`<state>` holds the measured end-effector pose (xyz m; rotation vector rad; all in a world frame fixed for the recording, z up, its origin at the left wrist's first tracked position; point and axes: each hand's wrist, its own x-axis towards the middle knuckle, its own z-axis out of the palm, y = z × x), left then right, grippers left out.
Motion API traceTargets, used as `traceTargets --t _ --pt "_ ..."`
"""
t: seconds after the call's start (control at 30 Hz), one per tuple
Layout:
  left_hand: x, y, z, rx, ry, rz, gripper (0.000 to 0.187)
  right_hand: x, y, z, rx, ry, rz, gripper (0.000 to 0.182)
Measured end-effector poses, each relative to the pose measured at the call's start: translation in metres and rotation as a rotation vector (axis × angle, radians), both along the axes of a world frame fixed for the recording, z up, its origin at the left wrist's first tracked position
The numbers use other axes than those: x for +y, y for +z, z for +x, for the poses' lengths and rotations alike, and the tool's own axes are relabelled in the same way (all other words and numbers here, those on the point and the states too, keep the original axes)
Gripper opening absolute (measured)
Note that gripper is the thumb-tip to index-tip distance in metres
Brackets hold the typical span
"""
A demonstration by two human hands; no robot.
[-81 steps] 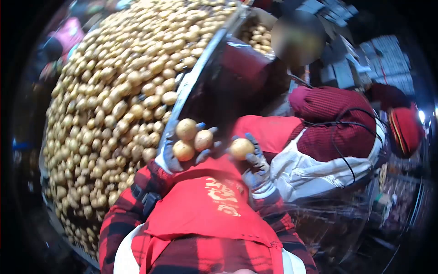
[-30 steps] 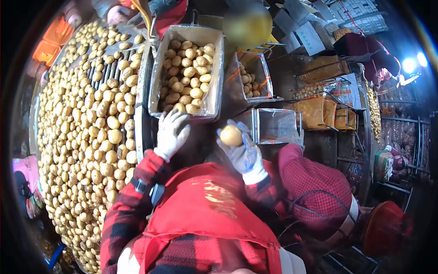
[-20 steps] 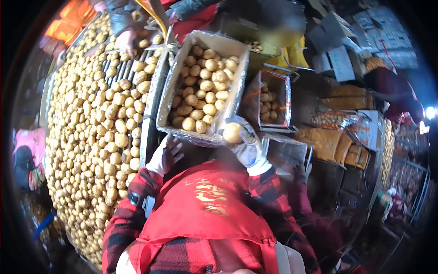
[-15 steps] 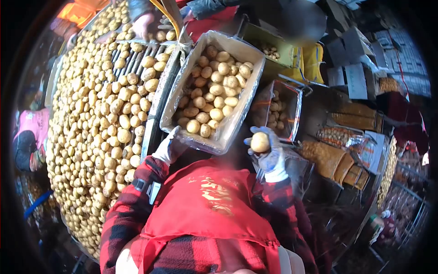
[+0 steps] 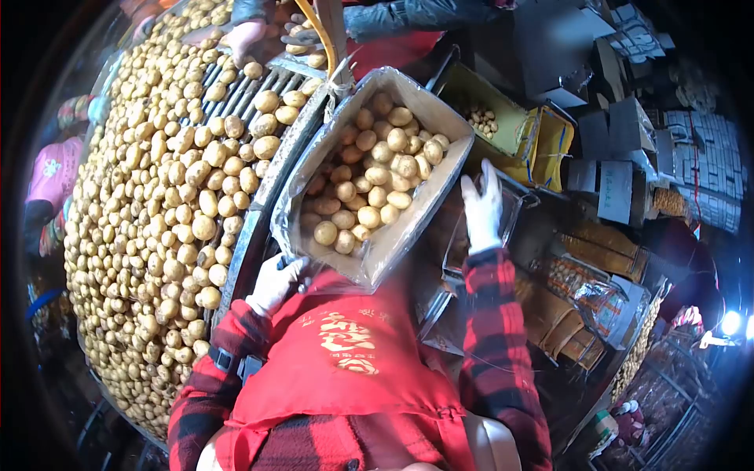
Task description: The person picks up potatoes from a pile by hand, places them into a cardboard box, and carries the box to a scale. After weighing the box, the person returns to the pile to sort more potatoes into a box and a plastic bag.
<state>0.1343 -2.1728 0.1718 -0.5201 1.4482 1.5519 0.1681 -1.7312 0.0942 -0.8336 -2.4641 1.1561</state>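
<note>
My left hand (image 5: pixel 279 282), in a white glove with a greyish palm, is closed at the near left corner of a plastic-lined box (image 5: pixel 420 228). Its fingers curl against the corner, and part of the grip is hard to see. Potatoes (image 5: pixel 377 174) fill the far part of this box, which sits at a slant in front of my red apron. My right hand (image 5: pixel 483 206), gloved too, reaches out past the box's right side with fingers stretched and apart. No potato shows in it. Below it is a clear-lined crate (image 5: pixel 510 216), partly covered by the hand and sleeve.
A sorting table heaped with potatoes (image 5: pixel 149 228) runs along my left, with a metal rail (image 5: pixel 255 220) beside the box. Across it, a co-worker's hand (image 5: pixel 245 38) is among the potatoes. A yellow crate (image 5: pixel 550 149) and cardboard boxes (image 5: pixel 616 192) stand on the right.
The potato in my right hand is gone from it, and that hand has moved forward with its fingers opened. The box appears turned slightly clockwise, my left hand still at its corner.
</note>
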Motion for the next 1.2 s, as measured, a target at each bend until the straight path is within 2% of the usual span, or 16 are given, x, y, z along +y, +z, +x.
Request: traceTargets --t 0.1,0.17,0.2,0.27,0.37,0.47,0.5,0.57,0.63,0.67,0.83,0.9,0.97,1.07,1.1,1.2 --pt "0.000 0.016 0.002 -0.005 -0.007 -0.019 0.019 0.015 0.004 -0.089 -0.328 -0.053 0.175 0.077" --pt "-0.008 0.021 0.002 0.002 0.015 -0.039 0.019 0.074 -0.109 -0.113 -0.265 0.085 -0.028 0.061" --pt "-0.010 0.027 0.000 0.048 0.012 -0.091 0.020 0.104 -0.121 -0.122 -0.538 0.265 0.223 0.051" --pt "-0.028 0.018 0.003 0.059 0.043 -0.097 0.020 0.072 -0.032 -0.143 -0.886 0.088 0.365 0.040" --pt "-0.028 0.024 0.000 -0.010 0.102 -0.080 0.020 0.060 0.004 -0.126 -0.631 0.156 0.524 0.030" --pt "0.017 0.028 -0.014 0.002 0.109 0.012 0.019 -0.001 0.003 -0.094 -0.197 0.296 0.256 0.020" --pt "0.034 0.023 -0.018 0.069 0.069 0.050 0.019 -0.044 0.006 -0.078 -0.177 0.255 -0.016 0.018" --pt "0.065 0.017 -0.023 0.238 -0.091 0.092 0.022 -0.092 -0.032 -0.033 -0.210 0.724 0.014 0.022" --pt "0.066 0.039 -0.031 0.297 -0.333 0.336 0.027 -0.128 0.029 -0.013 -0.284 1.106 -0.085 0.029" --pt "0.052 0.041 -0.035 0.025 -0.451 0.265 0.032 -0.121 0.042 -0.022 -0.197 1.041 -0.058 0.029" --pt "-0.028 -0.016 0.019 -0.110 -0.430 -0.107 0.047 0.006 0.048 -0.103 -0.177 0.417 0.676 0.032" --pt "-0.021 -0.046 0.038 -0.112 -0.313 -0.050 0.052 0.056 0.003 -0.141 -0.248 0.446 0.730 0.040" --pt "0.023 -0.035 0.022 -0.240 -0.171 -0.059 0.049 0.068 -0.005 -0.199 -0.907 0.610 0.391 0.047" --pt "0.045 -0.066 0.022 -0.158 -0.196 -0.083 0.048 0.061 -0.020 -0.225 -0.904 0.669 0.537 0.047" --pt "0.035 -0.111 0.057 0.236 -0.382 -0.344 0.038 0.067 -0.028 -0.230 -0.892 0.732 0.556 0.047" --pt "0.044 -0.092 0.053 0.132 -0.175 -0.340 0.030 0.043 -0.007 -0.213 -0.856 0.758 0.463 0.040"
